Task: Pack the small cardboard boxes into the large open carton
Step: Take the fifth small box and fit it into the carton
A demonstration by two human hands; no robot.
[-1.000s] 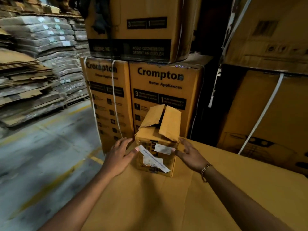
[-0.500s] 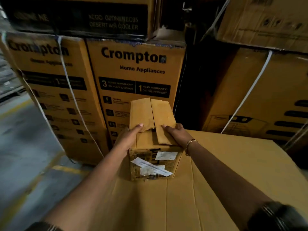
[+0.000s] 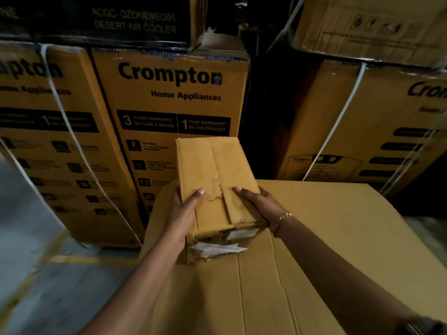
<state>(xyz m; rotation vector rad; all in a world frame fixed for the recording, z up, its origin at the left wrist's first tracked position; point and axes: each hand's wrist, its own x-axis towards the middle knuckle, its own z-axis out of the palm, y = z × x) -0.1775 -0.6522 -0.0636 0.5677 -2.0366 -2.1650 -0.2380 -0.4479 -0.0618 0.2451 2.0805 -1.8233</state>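
Note:
A small brown cardboard box (image 3: pixel 217 180) with torn white labels on its near face sits on a large flat sheet of cardboard (image 3: pixel 326 250). Its two top flaps lie flat and closed. My left hand (image 3: pixel 183 213) grips the box's left side with the thumb pressed on the top. My right hand (image 3: pixel 261 204), with a gold bracelet at the wrist, holds the right side, thumb on the right flap. No large open carton is in view.
Tall strapped Crompton appliance cartons (image 3: pixel 169 105) stand stacked right behind the small box, with more at the right (image 3: pixel 375 122). A dark gap (image 3: pixel 268 112) separates the two stacks. Grey concrete floor with a yellow line (image 3: pixel 79 259) lies to the left.
The box's raised flaps have been pushed down flat. Both hands moved from beside the box onto its sides and top. The view has come closer and tilted down.

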